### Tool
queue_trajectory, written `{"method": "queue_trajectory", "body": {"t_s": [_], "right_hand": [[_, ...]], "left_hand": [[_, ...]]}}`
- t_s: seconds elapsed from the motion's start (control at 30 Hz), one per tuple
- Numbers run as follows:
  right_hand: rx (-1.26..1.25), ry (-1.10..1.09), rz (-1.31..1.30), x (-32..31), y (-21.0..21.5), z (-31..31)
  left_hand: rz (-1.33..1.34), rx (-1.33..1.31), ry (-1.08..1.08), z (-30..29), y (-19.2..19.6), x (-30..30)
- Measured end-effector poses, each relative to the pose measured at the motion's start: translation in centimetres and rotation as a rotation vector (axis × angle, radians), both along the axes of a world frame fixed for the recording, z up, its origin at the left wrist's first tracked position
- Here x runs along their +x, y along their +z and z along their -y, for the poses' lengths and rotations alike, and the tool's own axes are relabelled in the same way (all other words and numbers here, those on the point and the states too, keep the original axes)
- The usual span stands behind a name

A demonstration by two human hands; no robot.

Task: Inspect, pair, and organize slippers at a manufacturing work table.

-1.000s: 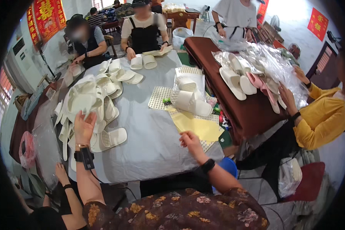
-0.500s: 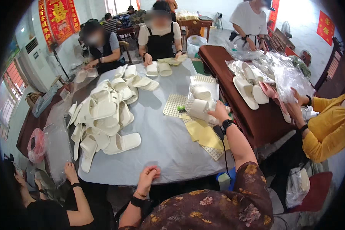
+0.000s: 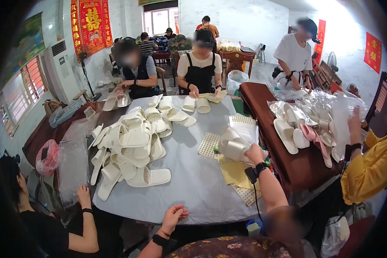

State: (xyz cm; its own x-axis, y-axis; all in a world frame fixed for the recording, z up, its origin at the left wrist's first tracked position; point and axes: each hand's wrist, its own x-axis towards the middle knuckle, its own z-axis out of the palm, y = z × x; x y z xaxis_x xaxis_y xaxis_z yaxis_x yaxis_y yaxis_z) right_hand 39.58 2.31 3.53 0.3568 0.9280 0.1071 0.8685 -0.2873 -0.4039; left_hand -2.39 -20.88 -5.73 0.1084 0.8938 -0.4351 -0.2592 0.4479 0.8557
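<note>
My right hand (image 3: 254,153) grips a pair of white slippers (image 3: 233,148) that seem to be in a clear plastic bag, at the right side of the grey-covered table (image 3: 180,172). Its fingertips are partly hidden by the slippers. Beneath and beside them lie sheets of small stickers (image 3: 210,145) and yellow paper (image 3: 234,171). Close to the table's front edge, my left hand (image 3: 175,215) has its fingers curled together, with nothing visible in them. A large heap of white slide slippers (image 3: 135,137) covers the left part of the table.
A brown table (image 3: 262,112) on the right bears bagged white slippers (image 3: 286,129) and a pink pair (image 3: 316,144). Several co-workers sit or stand around; one across handles slippers (image 3: 195,104) and a sheet. Clear plastic bags (image 3: 73,167) lie at the left.
My view has tilted up and swung left, so the scene sits lower and farther right. The pair of slippers under my right hand has tilted. My left hand remains near the front edge.
</note>
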Motion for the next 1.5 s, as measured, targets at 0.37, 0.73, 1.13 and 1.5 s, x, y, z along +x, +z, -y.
{"method": "queue_trajectory", "body": {"t_s": [0.37,0.73,1.13,1.5], "right_hand": [[0.190,0.418,-0.957,-9.5,0.7,9.2],[-0.090,0.313,-1.342,-17.3,-4.2,20.4],[0.175,-0.065,-1.487,-14.0,-8.4,20.0],[-0.187,0.297,-0.557,-13.3,-7.2,21.7]], "left_hand": [[0.023,0.225,-0.109,-1.6,5.5,4.5],[0.144,-0.008,0.081,-0.6,4.4,6.3],[-0.115,0.194,0.170,-1.8,2.1,2.3],[-0.758,0.143,-0.129,-3.3,2.8,1.9]]}}
